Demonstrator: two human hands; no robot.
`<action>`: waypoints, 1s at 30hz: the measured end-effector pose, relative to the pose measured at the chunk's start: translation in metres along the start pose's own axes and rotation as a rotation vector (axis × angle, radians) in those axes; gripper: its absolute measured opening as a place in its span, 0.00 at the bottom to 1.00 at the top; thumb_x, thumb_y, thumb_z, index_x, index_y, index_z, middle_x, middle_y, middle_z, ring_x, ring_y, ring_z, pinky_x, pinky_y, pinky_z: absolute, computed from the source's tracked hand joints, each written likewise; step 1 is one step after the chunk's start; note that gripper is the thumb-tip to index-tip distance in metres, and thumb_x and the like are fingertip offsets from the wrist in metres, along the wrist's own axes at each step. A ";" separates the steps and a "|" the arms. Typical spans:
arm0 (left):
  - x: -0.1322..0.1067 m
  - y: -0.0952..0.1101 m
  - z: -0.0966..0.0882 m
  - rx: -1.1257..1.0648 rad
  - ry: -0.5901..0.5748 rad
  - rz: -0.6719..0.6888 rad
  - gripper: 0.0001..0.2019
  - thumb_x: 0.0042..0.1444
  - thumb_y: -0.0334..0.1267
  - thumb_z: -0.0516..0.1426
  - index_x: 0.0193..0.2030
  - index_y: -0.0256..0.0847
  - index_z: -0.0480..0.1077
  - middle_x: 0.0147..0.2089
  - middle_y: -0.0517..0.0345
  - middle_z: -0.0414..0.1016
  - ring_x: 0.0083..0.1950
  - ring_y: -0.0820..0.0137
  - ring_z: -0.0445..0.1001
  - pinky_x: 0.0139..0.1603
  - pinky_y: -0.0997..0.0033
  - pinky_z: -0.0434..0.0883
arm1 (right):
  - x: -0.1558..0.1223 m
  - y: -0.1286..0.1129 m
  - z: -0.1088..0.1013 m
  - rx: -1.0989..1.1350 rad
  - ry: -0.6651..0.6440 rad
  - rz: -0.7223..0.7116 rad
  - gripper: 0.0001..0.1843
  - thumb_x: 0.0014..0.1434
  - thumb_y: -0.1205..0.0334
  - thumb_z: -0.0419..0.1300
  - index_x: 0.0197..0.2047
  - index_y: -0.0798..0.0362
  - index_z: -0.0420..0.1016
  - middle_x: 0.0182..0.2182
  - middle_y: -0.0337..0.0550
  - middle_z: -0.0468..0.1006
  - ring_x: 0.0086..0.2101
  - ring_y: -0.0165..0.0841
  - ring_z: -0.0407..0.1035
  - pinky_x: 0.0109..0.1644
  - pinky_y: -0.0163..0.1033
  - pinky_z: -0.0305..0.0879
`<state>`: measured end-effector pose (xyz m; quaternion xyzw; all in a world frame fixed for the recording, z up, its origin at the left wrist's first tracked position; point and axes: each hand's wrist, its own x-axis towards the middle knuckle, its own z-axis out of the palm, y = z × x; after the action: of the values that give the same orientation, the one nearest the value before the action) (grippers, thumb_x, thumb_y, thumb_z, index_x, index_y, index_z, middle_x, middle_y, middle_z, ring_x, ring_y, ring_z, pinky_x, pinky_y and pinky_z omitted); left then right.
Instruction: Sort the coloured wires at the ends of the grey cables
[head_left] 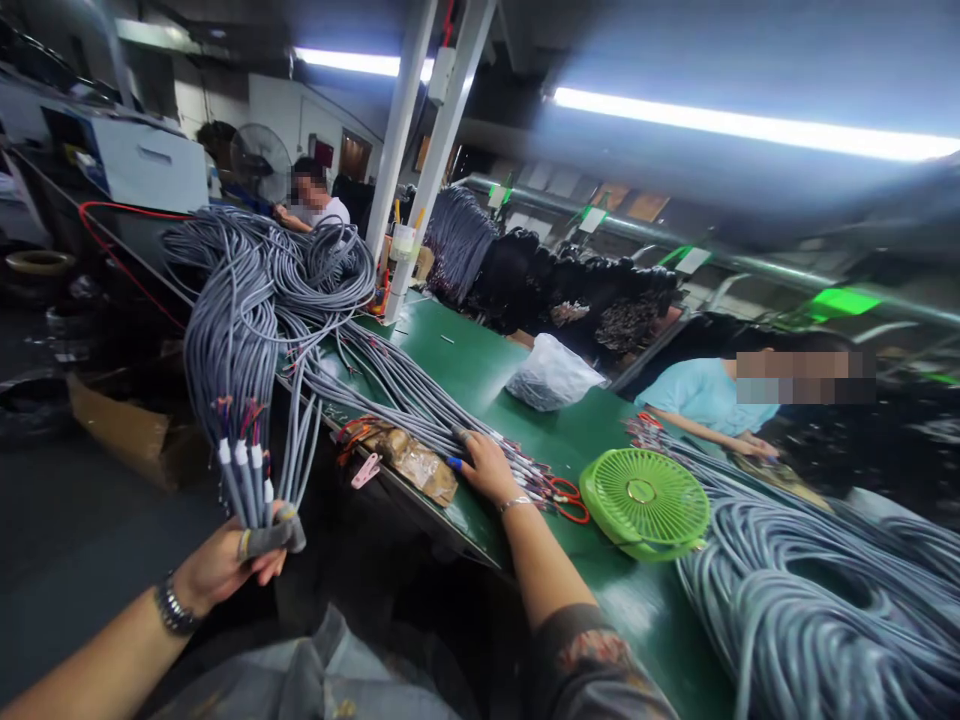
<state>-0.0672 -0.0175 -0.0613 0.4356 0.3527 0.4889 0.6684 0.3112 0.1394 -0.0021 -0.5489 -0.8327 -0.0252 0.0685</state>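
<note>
My left hand (pixel 236 560) is closed around a bunch of grey cables (pixel 255 490) at the lower left. Their ends point up, with white sleeves and thin coloured wires showing, and grey covers wrap some of my fingers. My right hand (pixel 487 468) grips a row of grey cables (pixel 412 395) lying along the green table; a blue cover sits on one fingertip. Beside that hand lie a lumpy brown piece wrapped in clear film (pixel 420 465) and a pink clip (pixel 366 471). Red-handled scissors (pixel 570 500) rest to its right.
A large heap of coiled grey cables (pixel 262 260) hangs over the table's left edge. On the green table (pixel 465 350) are a white plastic bag (pixel 553 372), a green fan (pixel 643 503) and more coiled cables (pixel 810 600). Two people sit beyond. A white post (pixel 420 150) rises behind.
</note>
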 end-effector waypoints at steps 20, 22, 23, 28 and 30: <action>-0.012 -0.006 -0.027 0.154 0.072 -0.105 0.23 0.33 0.65 0.73 0.23 0.49 0.82 0.16 0.60 0.67 0.18 0.71 0.58 0.23 0.65 0.61 | 0.029 -0.033 -0.052 -0.322 -0.147 0.246 0.24 0.67 0.70 0.55 0.65 0.55 0.73 0.54 0.60 0.81 0.55 0.47 0.75 0.56 0.44 0.67; -0.009 -0.005 -0.019 0.161 0.058 -0.120 0.22 0.32 0.64 0.74 0.22 0.49 0.82 0.15 0.60 0.66 0.18 0.70 0.57 0.22 0.65 0.61 | 0.027 -0.036 -0.066 -0.350 -0.113 0.263 0.25 0.67 0.70 0.55 0.65 0.55 0.73 0.54 0.61 0.80 0.54 0.48 0.75 0.54 0.44 0.68; -0.009 -0.004 -0.017 0.162 0.058 -0.122 0.21 0.33 0.64 0.74 0.22 0.49 0.82 0.15 0.61 0.64 0.18 0.70 0.57 0.22 0.64 0.61 | 0.025 -0.038 -0.076 -0.372 -0.078 0.275 0.24 0.67 0.71 0.54 0.64 0.55 0.73 0.54 0.61 0.80 0.53 0.48 0.76 0.53 0.44 0.69; -0.020 0.004 -0.023 0.128 0.115 -0.054 0.21 0.36 0.65 0.72 0.22 0.51 0.82 0.13 0.61 0.61 0.19 0.67 0.58 0.24 0.61 0.63 | -0.014 -0.071 -0.127 -0.458 0.054 0.223 0.17 0.69 0.69 0.55 0.57 0.52 0.76 0.48 0.56 0.81 0.45 0.44 0.79 0.42 0.40 0.68; -0.025 0.009 -0.026 0.128 0.109 -0.011 0.24 0.39 0.68 0.69 0.15 0.51 0.77 0.14 0.58 0.62 0.22 0.64 0.61 0.28 0.58 0.66 | -0.039 -0.095 -0.133 -0.427 0.009 0.189 0.12 0.69 0.68 0.55 0.51 0.51 0.77 0.43 0.53 0.81 0.38 0.41 0.79 0.36 0.39 0.66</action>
<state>-0.1002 -0.0347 -0.0616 0.4483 0.4214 0.4848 0.6216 0.2509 0.0510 0.1270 -0.6264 -0.7531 -0.1966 -0.0434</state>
